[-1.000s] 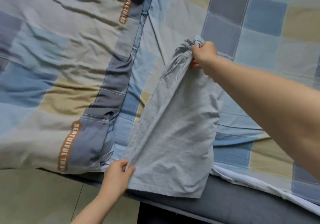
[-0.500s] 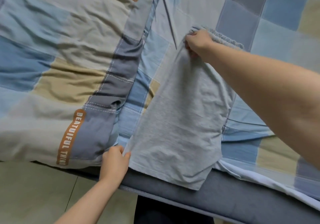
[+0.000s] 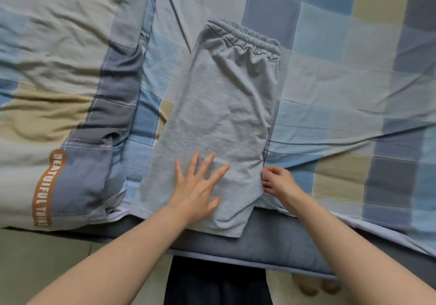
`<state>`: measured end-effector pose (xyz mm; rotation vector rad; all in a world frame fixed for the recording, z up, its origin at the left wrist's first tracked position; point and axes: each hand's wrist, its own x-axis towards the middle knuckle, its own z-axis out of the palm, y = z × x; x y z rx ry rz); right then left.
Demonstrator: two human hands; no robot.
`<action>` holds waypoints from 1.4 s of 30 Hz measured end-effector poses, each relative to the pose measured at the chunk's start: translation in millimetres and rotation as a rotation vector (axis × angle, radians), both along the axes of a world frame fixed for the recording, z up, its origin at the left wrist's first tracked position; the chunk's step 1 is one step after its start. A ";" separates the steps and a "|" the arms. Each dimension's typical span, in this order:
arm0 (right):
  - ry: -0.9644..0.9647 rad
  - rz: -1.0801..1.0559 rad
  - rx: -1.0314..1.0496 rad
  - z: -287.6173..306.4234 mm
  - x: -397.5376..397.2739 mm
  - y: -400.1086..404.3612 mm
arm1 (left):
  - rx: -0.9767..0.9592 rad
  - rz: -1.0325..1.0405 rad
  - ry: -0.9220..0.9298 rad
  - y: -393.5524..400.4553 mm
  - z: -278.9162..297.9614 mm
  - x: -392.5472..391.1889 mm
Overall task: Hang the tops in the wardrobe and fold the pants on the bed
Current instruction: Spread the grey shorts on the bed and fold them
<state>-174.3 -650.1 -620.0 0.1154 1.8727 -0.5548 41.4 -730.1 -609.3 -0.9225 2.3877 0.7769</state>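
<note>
We press our left hand (image 3: 197,190), fingers spread flat, on the grey cotton shorts (image 3: 221,120) to anchor them while our right hand (image 3: 277,182) pinches their side edge for squaring on the checked bed (image 3: 342,73).

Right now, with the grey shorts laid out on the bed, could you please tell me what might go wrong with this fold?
1. The hem of the grey jersey shorts with the elastic waistband overhangs the dark bed edge, so they may slide off when lifted.
2. The right hand pinches only the side edge; pulling there may skew the layers.
3. The left hand presses flat low down, so the creases below the waistband may get folded in.
</note>
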 end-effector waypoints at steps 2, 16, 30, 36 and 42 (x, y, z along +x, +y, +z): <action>-0.178 0.058 -0.047 3.1 5.6 -1.3 | 0.121 0.082 -0.071 3.7 -10.2 -22.3; 0.389 0.643 0.261 3.4 -17.5 29.6 | 0.124 0.048 -0.312 6.1 -9.1 -40.1; 0.348 0.784 0.006 -0.3 -15.8 -23.3 | -0.105 -0.060 -0.076 123.6 7.1 -39.8; 0.591 0.762 -0.102 27.8 24.1 -32.5 | 0.288 0.539 0.143 112.6 14.2 -12.5; 0.431 0.769 -0.242 11.0 57.0 -62.3 | 0.506 0.946 0.173 87.2 4.9 25.1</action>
